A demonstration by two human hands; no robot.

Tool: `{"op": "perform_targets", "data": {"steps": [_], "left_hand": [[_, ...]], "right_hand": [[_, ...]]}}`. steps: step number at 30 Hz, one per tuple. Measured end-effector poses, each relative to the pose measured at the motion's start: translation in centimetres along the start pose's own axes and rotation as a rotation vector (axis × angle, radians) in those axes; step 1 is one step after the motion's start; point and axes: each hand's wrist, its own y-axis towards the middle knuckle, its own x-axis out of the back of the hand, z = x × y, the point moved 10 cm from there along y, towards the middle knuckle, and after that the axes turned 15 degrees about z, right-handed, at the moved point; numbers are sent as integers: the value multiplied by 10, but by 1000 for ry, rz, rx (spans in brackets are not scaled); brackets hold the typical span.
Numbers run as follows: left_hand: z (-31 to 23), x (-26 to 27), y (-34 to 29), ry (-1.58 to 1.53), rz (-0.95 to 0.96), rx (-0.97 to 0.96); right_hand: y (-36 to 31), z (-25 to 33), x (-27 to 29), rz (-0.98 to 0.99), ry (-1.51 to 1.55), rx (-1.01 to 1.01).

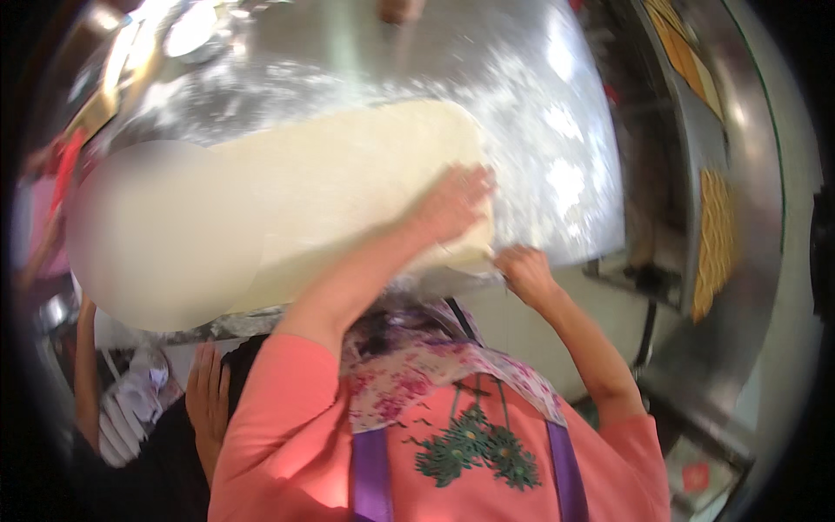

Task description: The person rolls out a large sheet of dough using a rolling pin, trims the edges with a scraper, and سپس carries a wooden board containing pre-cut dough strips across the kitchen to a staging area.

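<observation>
A wide sheet of pale dough stretches across the metal table, its rounded end on the right. My left hand lies over that right end, palm down with its fingers spread towards the edge. Just beyond the sheet's near right corner, my right hand is closed, its fingertips pinched on the dough's corner. A round blurred patch covers the dough's left part.
White flour dusts the metal table. Trays of yellowish strips stand at the right. Another person's hand is at the lower left, near the table's front edge. Someone in pink and red is at the far left.
</observation>
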Motion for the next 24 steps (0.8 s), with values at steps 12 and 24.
{"op": "perform_targets", "data": {"steps": [12,24], "left_hand": [[30,19,-108,-236,-181,439],[102,29,-172,-1350,-829,737]], "right_hand": [[35,-239,80,-390,495,-172],[155,-384,62,-408,1195,-134]]}}
